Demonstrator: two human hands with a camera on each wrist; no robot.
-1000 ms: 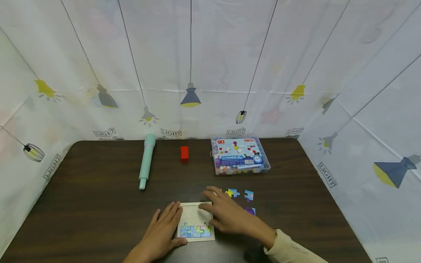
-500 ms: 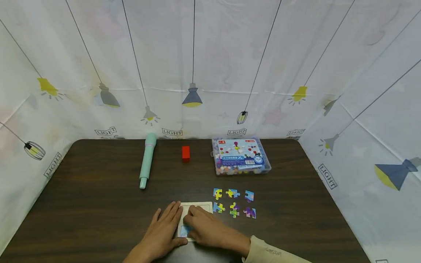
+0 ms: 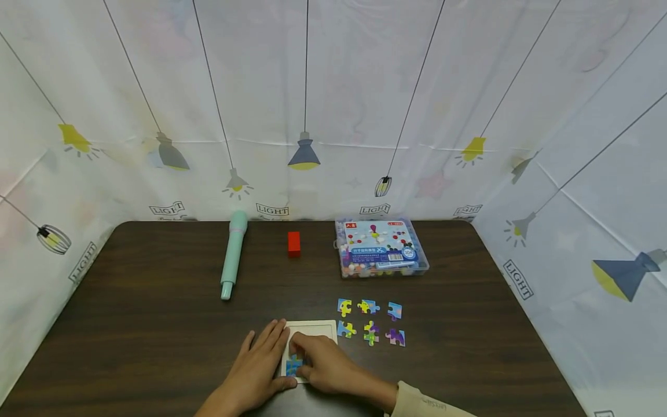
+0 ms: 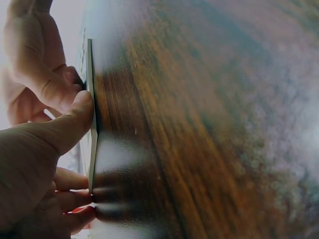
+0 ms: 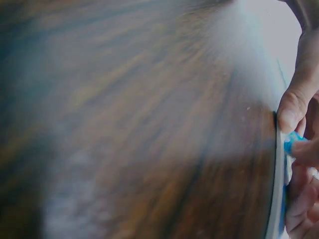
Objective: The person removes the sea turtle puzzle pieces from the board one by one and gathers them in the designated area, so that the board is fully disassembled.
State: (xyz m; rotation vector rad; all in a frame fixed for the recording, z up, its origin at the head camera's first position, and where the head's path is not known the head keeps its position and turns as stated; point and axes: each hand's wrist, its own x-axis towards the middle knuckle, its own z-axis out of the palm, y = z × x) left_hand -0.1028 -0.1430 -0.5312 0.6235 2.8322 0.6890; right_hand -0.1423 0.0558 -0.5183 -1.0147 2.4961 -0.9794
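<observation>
A small light wooden puzzle tray (image 3: 318,323) lies on the dark table. My left hand (image 3: 255,366) steadies it, fingers stretched along its left edge and thumb at the lower left corner. My right hand (image 3: 330,366) reaches over the tray from the right and covers much of it. Its thumb and index finger pinch a blue jigsaw piece (image 3: 293,367) at the tray's lower left. In the right wrist view that blue piece (image 5: 291,142) shows beside the thumb, above the tray's edge. The other pieces in the tray are hidden under the right hand.
Several loose jigsaw pieces (image 3: 371,334) lie in two rows right of the tray. Farther back are a pale green wand-like tube (image 3: 233,255), a red block (image 3: 294,244) and a clear box (image 3: 383,249) with a molecule-model label. A printed curtain (image 3: 333,104) hangs behind the table.
My right hand has moved left and down from the tray's upper right to its lower left, and its fingers have closed on the blue jigsaw piece. The left hand stays put.
</observation>
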